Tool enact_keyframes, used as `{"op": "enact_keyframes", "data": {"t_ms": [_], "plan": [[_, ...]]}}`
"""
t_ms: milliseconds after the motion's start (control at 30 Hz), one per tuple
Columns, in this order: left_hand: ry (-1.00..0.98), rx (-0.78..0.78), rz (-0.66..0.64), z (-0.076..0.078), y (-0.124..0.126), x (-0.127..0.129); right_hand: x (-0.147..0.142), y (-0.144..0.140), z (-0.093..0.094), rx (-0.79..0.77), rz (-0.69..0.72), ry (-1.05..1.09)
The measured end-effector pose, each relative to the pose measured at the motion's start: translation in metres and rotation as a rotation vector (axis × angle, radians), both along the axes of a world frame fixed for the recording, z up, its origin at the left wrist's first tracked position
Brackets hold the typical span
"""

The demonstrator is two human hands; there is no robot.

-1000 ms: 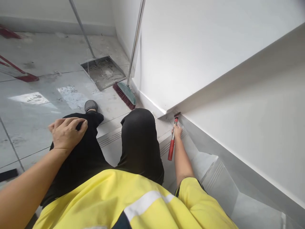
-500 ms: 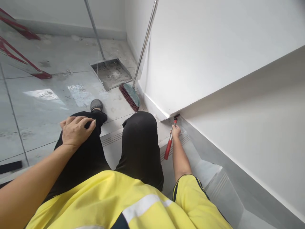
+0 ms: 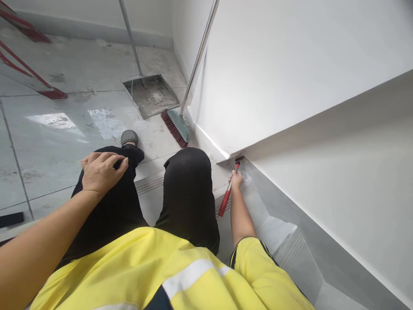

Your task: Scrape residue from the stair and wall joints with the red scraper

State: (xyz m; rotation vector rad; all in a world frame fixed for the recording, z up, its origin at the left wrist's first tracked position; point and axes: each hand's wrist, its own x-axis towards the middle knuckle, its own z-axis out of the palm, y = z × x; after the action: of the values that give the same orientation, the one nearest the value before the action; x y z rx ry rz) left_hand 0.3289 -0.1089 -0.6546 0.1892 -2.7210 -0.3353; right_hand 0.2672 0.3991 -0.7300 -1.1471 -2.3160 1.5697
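My right hand (image 3: 237,179) is wrapped round the metal shaft of a scraper (image 3: 224,203) with a red handle end. The tool's red and dark head reaches up to the bottom corner of the white wall panel (image 3: 274,86), where it meets the grey skirting (image 3: 290,202). Whether the blade touches the wall or the tile is too small to tell. On the knee of my black trousers lies my left hand (image 3: 102,173), holding nothing, its fingers out and slightly bent.
A broom (image 3: 178,127) with dark red bristles leans against the wall. Beside it a long-handled dustpan (image 3: 151,97) holds grey debris. Red ladder feet (image 3: 53,92) stand at upper left. Tiled steps (image 3: 287,241) descend at right, and a dark flat piece (image 3: 12,219) lies far left.
The view has shifted a little, so the floor things sit slightly higher. My right hand keeps its grip on the scraper, with its head still at the wall corner. My left hand stays on the knee.
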Motion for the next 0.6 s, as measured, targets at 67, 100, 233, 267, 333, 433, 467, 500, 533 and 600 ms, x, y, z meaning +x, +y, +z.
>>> {"op": "enact_keyframes", "data": {"t_ms": [67,100,233,267,333,433,467,500,533,600], "plan": [[0.009,-0.002,0.007,-0.001,-0.001,0.000,0.001,0.000,-0.004,-0.003,-0.031,-0.009],[0.012,-0.005,0.008,-0.002,-0.001,0.000,0.000,0.000,-0.006,0.001,-0.030,-0.027],[0.033,-0.023,-0.012,-0.004,-0.001,0.001,-0.006,-0.001,-0.013,0.060,0.009,-0.044],[0.041,-0.025,-0.011,-0.005,-0.001,0.001,-0.006,-0.002,-0.015,0.072,-0.002,-0.032],[0.053,-0.022,-0.001,-0.006,-0.002,0.001,-0.005,-0.002,-0.017,0.085,-0.037,-0.030],[0.047,-0.009,0.002,-0.006,-0.001,0.001,-0.006,-0.003,-0.018,0.102,-0.050,-0.082],[0.044,-0.007,0.001,-0.005,0.000,0.001,-0.006,-0.004,-0.018,0.109,-0.041,-0.090],[0.044,-0.006,0.001,-0.005,0.000,0.001,-0.006,-0.004,-0.018,0.115,-0.025,-0.088],[0.045,-0.007,-0.001,-0.004,0.000,0.001,-0.006,-0.004,-0.019,0.123,-0.012,-0.077],[0.053,-0.011,0.001,-0.003,0.001,0.001,-0.005,-0.003,-0.019,0.145,-0.011,-0.061]]}}
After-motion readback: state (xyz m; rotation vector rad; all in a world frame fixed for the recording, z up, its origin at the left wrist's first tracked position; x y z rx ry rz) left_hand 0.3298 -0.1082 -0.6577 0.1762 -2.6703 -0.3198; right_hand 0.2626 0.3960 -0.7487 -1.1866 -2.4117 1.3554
